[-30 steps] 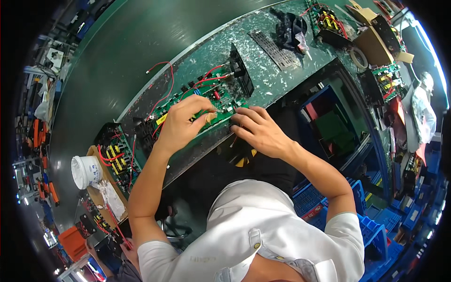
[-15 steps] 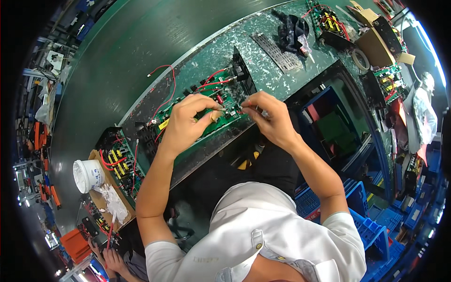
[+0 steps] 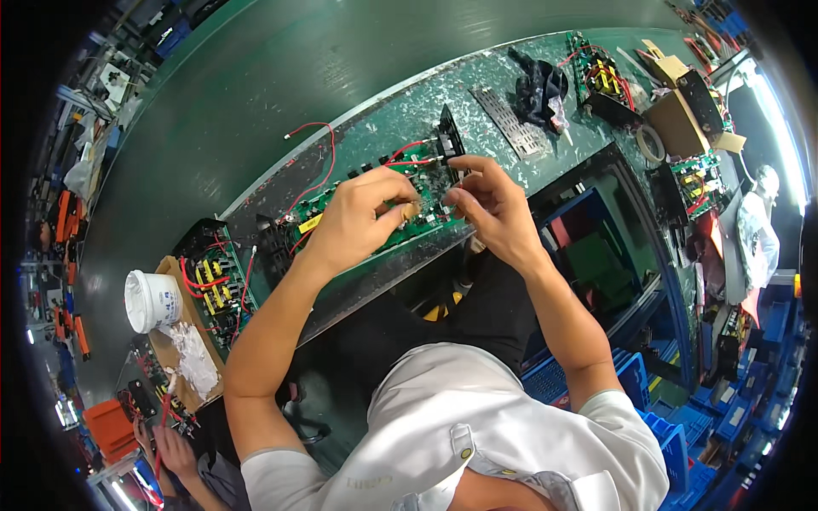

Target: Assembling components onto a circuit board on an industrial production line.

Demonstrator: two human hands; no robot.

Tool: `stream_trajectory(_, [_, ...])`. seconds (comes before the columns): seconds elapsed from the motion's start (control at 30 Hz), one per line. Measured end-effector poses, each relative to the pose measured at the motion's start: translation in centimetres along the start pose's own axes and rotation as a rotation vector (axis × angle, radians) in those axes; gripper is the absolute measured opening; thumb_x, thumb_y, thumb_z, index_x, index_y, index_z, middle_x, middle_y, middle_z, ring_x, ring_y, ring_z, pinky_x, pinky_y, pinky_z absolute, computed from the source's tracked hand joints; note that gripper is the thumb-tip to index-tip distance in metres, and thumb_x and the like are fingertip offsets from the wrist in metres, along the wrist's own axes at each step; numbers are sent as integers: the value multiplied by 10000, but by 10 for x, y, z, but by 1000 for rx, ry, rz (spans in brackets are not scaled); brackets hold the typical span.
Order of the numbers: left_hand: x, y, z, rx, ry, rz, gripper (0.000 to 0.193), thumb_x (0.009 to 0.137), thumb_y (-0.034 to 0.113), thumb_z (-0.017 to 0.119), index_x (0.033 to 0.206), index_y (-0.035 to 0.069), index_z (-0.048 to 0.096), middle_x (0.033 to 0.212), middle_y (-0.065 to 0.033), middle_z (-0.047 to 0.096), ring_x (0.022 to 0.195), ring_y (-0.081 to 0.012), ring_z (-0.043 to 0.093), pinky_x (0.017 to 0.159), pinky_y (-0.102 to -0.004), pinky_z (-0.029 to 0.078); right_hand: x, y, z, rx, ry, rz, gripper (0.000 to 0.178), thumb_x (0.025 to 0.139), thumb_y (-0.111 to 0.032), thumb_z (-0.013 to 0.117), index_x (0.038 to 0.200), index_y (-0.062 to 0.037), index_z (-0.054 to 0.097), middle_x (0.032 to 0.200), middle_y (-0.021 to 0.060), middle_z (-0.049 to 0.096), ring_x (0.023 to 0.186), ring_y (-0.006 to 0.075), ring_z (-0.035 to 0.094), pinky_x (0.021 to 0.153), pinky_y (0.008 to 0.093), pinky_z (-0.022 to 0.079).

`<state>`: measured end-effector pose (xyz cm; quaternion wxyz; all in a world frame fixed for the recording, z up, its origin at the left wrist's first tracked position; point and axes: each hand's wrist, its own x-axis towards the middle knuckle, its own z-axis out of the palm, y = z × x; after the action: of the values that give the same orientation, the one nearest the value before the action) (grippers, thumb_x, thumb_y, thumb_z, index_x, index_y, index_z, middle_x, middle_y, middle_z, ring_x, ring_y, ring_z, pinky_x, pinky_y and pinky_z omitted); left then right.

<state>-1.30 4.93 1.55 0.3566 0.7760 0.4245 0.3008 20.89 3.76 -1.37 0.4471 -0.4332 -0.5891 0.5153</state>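
A long green circuit board point(image 3: 430, 225) lies in front of me near the bench edge, with red wires, dark parts and a yellow block on it. At its far right end stands a black panel point(image 3: 449, 132). My left hand point(image 3: 362, 217) hovers over the board's middle with thumb and fingers pinched together. What sits between those fingertips is too small to make out. Just right of it, by the board's right end, my right hand point(image 3: 496, 211) has its thumb and index finger apart, and nothing shows between them. Both hands hide parts of the board.
Left of the board are another board with yellow coils point(image 3: 209, 285) and a white tub point(image 3: 152, 301) beside a cardboard box. A slotted metal plate point(image 3: 511, 122), black cloth point(image 3: 538, 85) and tape roll point(image 3: 651, 145) lie at the right. Another person's hand point(image 3: 175, 451) shows lower left.
My right hand's thumb and index finger have parted from a pinch. My left hand stays pinched over the board. The whole view has shifted slightly.
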Motion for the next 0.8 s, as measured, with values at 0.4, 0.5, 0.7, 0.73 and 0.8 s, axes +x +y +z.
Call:
stream_trajectory(0.4, [25,5,27,-390,-58,-213,212,869,13,652,1072,-41,677,911,-76,721,784,-93,657,710,-256,526,6,-1,-11,233,0,37,156,949,-99,636,1024,17,709,901,34,680,806,81,600,715,230,477])
stream_trajectory(0.5, [21,14,24,-105,-53,-159,169,878,56,699,1033,-12,701,908,-63,693,797,-95,638,699,-248,512,1,-1,-18,386,-57,170,166,928,-111,665,1017,21,712,905,47,693,804,86,601,720,232,479])
stream_trajectory(0.7, [21,17,30,-12,65,-4,194,837,29,708,1026,-10,695,899,-105,686,742,-164,660,654,-275,521,5,9,-13,454,7,148,247,859,-33,709,1089,5,628,863,23,662,770,83,615,698,219,476])
stream_trajectory(0.73, [21,17,31,28,99,30,202,832,33,702,1030,-6,692,900,-124,686,724,-206,676,649,-298,533,6,7,-10,458,5,154,247,859,-33,709,1089,5,628,863,23,662,770,83,615,698,219,476])
stream_trajectory(0.8, [19,17,31,24,144,63,190,834,28,700,1019,-10,699,886,-131,686,706,-203,669,636,-299,523,9,5,-8,441,-12,160,248,855,-31,714,1083,3,622,878,25,669,773,78,615,686,216,472])
